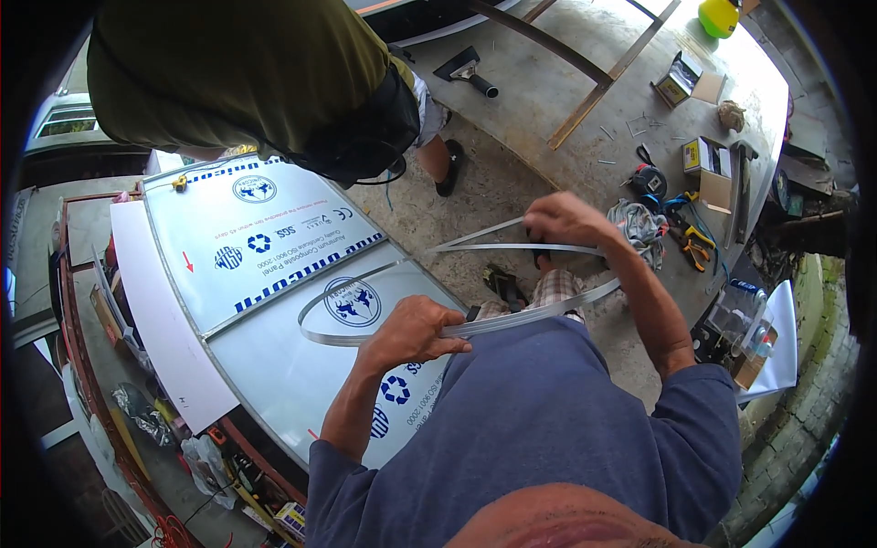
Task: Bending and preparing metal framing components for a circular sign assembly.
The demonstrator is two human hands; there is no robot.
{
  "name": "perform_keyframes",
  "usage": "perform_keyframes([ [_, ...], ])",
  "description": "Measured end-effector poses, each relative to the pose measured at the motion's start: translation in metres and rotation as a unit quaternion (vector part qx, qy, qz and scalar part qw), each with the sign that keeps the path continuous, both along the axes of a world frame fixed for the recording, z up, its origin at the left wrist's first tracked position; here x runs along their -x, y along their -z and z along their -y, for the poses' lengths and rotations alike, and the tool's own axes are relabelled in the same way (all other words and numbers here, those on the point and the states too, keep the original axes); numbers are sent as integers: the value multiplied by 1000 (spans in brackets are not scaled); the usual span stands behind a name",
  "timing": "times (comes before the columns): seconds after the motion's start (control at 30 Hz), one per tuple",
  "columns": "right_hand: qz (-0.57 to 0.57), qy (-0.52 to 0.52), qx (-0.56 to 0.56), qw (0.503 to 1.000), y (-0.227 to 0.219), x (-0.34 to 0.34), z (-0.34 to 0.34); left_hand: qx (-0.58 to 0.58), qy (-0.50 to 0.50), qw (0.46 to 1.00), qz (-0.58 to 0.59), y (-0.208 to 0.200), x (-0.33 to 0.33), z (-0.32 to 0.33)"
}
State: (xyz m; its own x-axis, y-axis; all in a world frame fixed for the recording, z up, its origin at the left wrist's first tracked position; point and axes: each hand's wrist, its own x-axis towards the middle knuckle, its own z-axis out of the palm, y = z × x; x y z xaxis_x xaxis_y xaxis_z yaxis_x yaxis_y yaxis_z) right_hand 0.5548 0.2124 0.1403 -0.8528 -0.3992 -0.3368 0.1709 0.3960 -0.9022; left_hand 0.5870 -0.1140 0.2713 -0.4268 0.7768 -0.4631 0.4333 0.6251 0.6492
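A long, thin silvery metal strip (557,306) bends in loops in front of my body. My left hand (411,331) is closed around it, with one loop curving out over the panel on the left. Up and to the right, my right hand (568,219) has its fingers curled around another stretch of the same strip, which folds to a sharp point between the hands. Beneath the left hand lies a film-covered composite panel (274,365) in a metal frame, with blue printing. My fingertips are partly hidden on both hands.
A person in an olive shirt (237,73) leans over the panel's far end. At right, a worktable (548,114) carries a squeegee (468,73), tape measure (649,181), pliers (699,237), a rag (638,224) and small open boxes (678,82). Plastic bottles (735,310) stand near its corner.
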Motion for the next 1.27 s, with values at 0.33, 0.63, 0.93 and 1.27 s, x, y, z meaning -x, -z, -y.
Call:
perform_keyframes([
  [0.33, 60, 177, -233, 954, 101, 11, -139, -23, -19, 999, -35, -18, -14, 9],
  [0.63, 88, 252, -185, 946, 129, -9, -147, -41, -21, 996, -82, -20, -23, 16],
  [0.93, 2, 305, -213, 928, 144, -19, -144, -44, -18, 992, -115, -19, -31, 23],
  [1.27, 29, 318, -191, 928, 148, -19, -150, -73, -32, 987, -142, -22, -35, 29],
])
